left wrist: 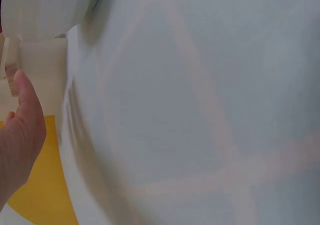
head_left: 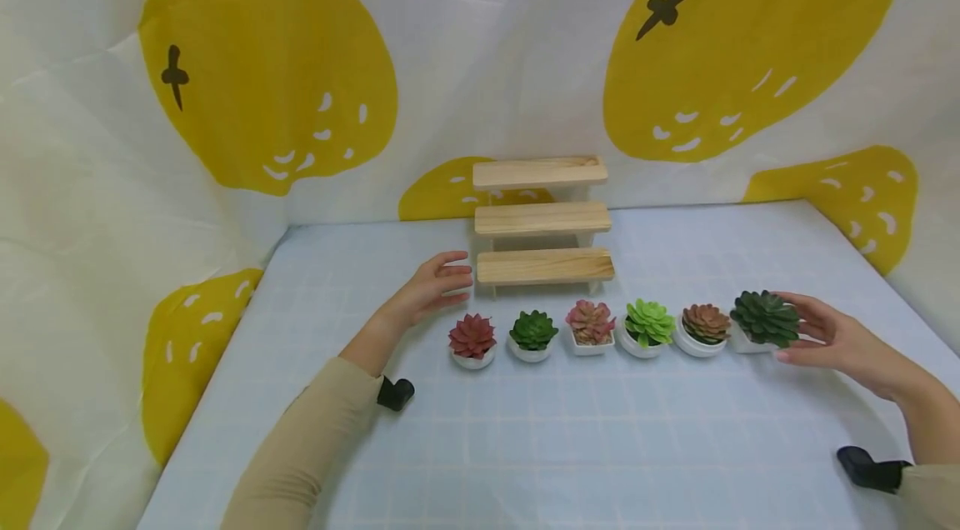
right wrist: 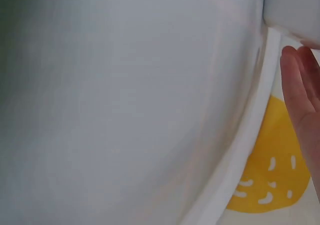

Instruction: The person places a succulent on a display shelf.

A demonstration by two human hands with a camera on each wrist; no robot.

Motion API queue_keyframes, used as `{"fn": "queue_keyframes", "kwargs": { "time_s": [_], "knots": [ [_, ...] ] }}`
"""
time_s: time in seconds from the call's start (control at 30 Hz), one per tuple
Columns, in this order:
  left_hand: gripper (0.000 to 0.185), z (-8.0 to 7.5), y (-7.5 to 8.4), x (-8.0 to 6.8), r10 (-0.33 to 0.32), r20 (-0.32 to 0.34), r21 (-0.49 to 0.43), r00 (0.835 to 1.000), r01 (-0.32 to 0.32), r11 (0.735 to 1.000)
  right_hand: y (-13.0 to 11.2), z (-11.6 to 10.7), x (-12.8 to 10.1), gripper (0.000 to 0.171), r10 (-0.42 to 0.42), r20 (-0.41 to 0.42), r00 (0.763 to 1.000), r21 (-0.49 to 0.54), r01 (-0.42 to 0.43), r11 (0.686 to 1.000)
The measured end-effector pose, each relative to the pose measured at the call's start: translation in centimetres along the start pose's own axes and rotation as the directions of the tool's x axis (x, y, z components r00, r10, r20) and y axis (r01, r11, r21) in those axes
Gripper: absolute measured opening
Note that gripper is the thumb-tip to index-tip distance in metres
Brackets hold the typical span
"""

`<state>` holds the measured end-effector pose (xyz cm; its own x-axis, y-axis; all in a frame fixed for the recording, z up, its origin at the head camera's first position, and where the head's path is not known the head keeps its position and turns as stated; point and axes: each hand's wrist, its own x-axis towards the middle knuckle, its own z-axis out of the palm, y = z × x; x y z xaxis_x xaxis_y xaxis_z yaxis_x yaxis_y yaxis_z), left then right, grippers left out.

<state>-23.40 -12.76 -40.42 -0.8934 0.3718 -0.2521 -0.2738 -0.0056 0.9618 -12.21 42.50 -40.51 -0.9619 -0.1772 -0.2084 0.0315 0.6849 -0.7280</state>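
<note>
A dark green succulent [head_left: 765,319] in a white pot stands at the right end of a row of small potted succulents. My right hand [head_left: 843,340] is at its right side, thumb in front and fingers behind the leaves; whether they touch it is unclear. In the right wrist view, straight fingers [right wrist: 295,80] show near a white pot [right wrist: 295,10]. My left hand [head_left: 431,288] holds nothing, fingers extended just left of the lowest step of a wooden three-tier stand [head_left: 545,267]. Closest to it in the row is a dark red succulent [head_left: 472,337].
Between the row's ends stand a green succulent [head_left: 533,332], a pink one [head_left: 590,322], a bright green one [head_left: 649,323] and a brown one [head_left: 705,324]. A pale checked cloth [head_left: 570,447] covers the table. Behind hangs a white curtain [head_left: 495,55] with yellow fruit prints.
</note>
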Motion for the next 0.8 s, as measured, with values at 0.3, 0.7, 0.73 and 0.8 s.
{"fn": "queue_keyframes", "kwargs": {
  "time_s": [0.3,0.7,0.73,0.8],
  "knots": [
    [0.054,0.7,-0.1,0.9,-0.036,-0.030,-0.013,0.999,0.036,0.999,0.3,-0.2,0.4,0.084,0.046,0.073,0.996,0.058,-0.050,0.997],
    [0.052,1.7,-0.1,1.7,-0.047,-0.061,-0.068,0.997,0.043,0.997,0.2,-0.2,0.7,0.087,0.080,0.108,0.991,0.050,-0.086,0.995],
    [0.052,1.7,-0.1,1.7,-0.051,-0.066,-0.071,0.997,0.046,0.996,0.3,-0.2,0.8,0.087,0.076,0.107,0.991,0.050,-0.082,0.995],
    [0.053,1.8,-0.1,1.8,-0.049,-0.069,-0.073,0.996,0.044,0.996,0.5,-0.1,0.9,0.084,0.051,0.102,0.993,0.074,-0.059,0.996]
  ]
}}
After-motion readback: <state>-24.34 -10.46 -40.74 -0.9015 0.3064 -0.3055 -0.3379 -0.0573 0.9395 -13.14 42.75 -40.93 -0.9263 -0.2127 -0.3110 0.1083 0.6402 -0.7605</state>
